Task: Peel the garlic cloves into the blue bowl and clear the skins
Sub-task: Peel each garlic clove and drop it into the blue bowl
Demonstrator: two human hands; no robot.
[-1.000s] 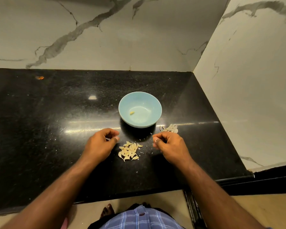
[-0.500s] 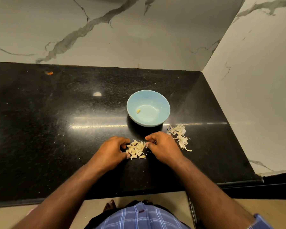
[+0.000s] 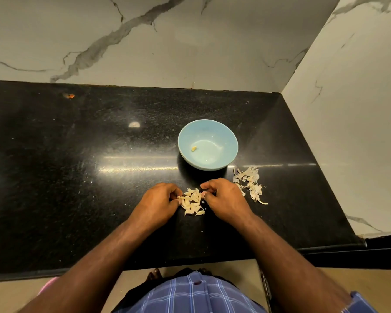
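A light blue bowl (image 3: 231,136) stands on the black counter with one peeled clove (image 3: 194,149) inside. In front of it lies a small pile of unpeeled garlic cloves (image 3: 192,203). My left hand (image 3: 156,205) is at the pile's left edge, fingers curled, pinching a clove there between thumb and finger. My right hand (image 3: 225,199) is at the pile's right edge, its curled fingertips touching the cloves with nothing visibly held. Loose papery skins (image 3: 250,182) lie to the right of my right hand, beside the bowl.
The black stone counter (image 3: 77,177) meets marble walls at the back and on the right. A small orange speck (image 3: 69,95) lies far back left. The counter's front edge (image 3: 190,263) is close to my body.
Both hands have moved inward to the clove pile, which now looks tighter. The view has shifted, so the skins right of the bowl show fully.
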